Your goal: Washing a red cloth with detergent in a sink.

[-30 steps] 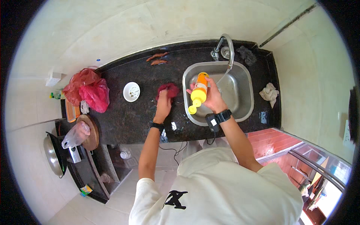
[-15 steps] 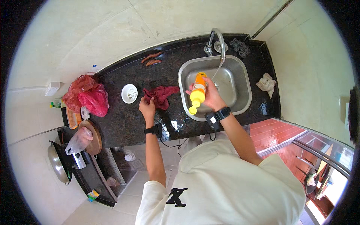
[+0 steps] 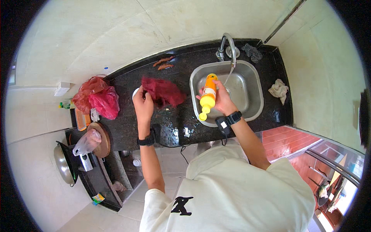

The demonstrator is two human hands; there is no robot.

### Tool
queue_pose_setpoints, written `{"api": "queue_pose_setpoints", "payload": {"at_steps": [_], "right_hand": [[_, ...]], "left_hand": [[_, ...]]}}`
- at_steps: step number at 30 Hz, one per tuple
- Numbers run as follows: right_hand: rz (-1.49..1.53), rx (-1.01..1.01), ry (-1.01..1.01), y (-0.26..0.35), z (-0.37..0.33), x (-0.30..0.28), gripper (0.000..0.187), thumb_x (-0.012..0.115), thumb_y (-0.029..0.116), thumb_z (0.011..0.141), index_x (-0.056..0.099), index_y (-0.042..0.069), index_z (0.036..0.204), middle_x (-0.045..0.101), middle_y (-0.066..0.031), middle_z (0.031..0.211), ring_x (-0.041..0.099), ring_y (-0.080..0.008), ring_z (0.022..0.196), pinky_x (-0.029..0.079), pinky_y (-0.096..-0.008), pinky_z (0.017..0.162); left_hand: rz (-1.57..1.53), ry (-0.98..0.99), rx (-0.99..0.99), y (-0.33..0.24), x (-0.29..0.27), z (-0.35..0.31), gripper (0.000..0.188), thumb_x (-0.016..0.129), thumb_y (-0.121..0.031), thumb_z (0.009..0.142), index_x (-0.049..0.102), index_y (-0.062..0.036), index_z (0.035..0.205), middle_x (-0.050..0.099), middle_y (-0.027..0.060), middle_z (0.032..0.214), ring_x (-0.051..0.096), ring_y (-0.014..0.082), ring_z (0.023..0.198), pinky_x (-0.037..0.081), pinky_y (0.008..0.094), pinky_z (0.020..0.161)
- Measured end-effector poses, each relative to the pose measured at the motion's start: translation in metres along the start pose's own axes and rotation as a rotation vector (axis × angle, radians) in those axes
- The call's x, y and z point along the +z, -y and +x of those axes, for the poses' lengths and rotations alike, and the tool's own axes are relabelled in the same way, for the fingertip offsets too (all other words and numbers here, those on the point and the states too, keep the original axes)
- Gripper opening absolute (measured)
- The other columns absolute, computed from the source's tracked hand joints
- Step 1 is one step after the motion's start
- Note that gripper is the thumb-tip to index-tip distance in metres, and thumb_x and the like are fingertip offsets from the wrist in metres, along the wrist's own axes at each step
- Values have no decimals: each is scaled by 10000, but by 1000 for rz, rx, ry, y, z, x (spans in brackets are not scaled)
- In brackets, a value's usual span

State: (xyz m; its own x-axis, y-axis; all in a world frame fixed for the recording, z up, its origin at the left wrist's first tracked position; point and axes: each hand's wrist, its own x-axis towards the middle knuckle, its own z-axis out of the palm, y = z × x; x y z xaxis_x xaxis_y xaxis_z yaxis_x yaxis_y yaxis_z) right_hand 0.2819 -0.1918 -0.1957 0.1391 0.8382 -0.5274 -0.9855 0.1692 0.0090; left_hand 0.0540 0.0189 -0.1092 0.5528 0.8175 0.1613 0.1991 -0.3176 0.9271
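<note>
My left hand (image 3: 143, 105) is closed on the edge of a dark red cloth (image 3: 164, 92), which is smeared by motion and spreads rightward over the wet counter. Behind that hand, only a sliver of the white bowl (image 3: 135, 92) shows. In my right hand (image 3: 225, 99) is an orange squeeze bottle (image 3: 210, 87) with a yellow top, tilted so its flipped-open cap points down and toward me. The bottle hangs over the left part of the steel sink (image 3: 259, 91). Water runs from the curved faucet (image 3: 233, 58) into the basin.
Two brown root-like pieces (image 3: 164, 60) lie at the counter's back. A grey scrubber (image 3: 253, 53) and a whitish rag (image 3: 278, 91) are right of the sink. Red plastic bags (image 3: 102, 101), a round wooden board (image 3: 102, 145) and a wok (image 3: 63, 164) stand at the left.
My left hand has moved left with the red cloth, pulling it up and over toward the bowl, which it now mostly covers. The right hand still holds the bottle over the sink.
</note>
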Motion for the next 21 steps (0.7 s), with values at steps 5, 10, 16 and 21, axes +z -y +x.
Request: {"api": "queue_pose_setpoints", "payload": {"at_steps": [5,10,16,21], "right_hand": [[-5,11,-35,-13,-11,24,435,633,330,894,471,69,1204,587,-157,1025,627,-336,949,470,-618,997],[-25,-5,-40,-9,-10,22,399,647,301,874,464,86,1155,580,-130,990,616,-315,898,529,-567,898],[-245,-99,-117,-6,-17,39,351,764,296,816,551,96,1010,601,-40,809,631,-206,680,567,-369,654],[-701,-465,38,-41,-14,79,263,758,126,821,599,66,1022,649,-36,872,669,-167,745,566,-298,687]], "left_hand": [[-295,35,-369,13,5,21,308,451,-54,973,607,74,1207,684,76,1036,622,142,931,479,281,853],[-105,121,-274,-20,29,24,227,475,-41,964,648,26,1093,666,62,1014,614,152,950,469,281,862],[168,160,243,7,31,-51,255,546,52,868,671,-7,1082,667,142,1006,628,283,939,485,343,853],[366,500,7,111,26,-157,305,597,20,837,677,-27,1127,666,183,1099,609,394,1022,478,448,917]]}}
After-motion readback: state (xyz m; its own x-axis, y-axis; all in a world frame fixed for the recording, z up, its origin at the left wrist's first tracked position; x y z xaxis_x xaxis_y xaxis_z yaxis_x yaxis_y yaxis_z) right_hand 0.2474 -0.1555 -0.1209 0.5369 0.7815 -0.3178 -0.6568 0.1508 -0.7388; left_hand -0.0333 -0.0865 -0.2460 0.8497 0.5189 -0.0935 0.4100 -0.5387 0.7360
